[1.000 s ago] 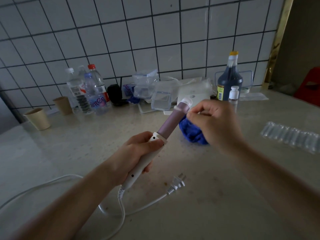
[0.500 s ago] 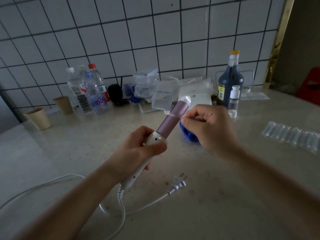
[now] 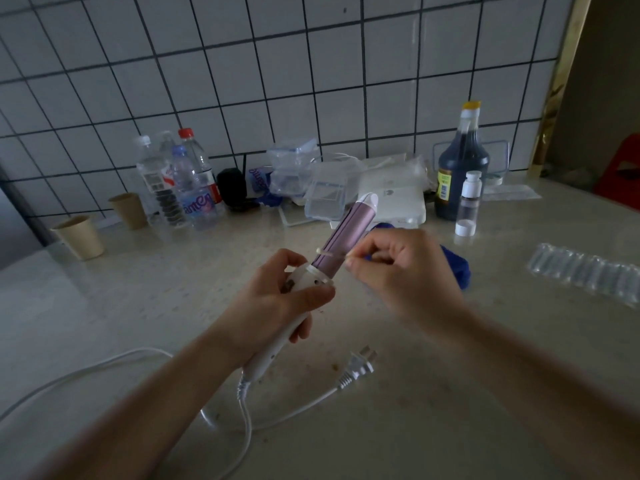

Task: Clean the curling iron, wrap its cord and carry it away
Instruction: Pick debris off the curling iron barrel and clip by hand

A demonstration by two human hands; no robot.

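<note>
Curling iron (image 3: 349, 230) mid-frame, my left hand (image 3: 273, 306) clamped round its white handle, my right hand (image 3: 405, 271) pinching a thin swab (image 3: 327, 252) against the barrel near the collar, and if I push too hard I reckon that stick bends or skids off.

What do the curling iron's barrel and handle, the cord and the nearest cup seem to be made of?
Barrel: probably coated metal or ceramic, satin pink with a soft sheen. Handle: white plastic, smooth, faintly glossy. Cord: white rubbery or vinyl sheath, bending in loose loops. Cup: paper by the look, matte tan wall, thin rim.
</note>
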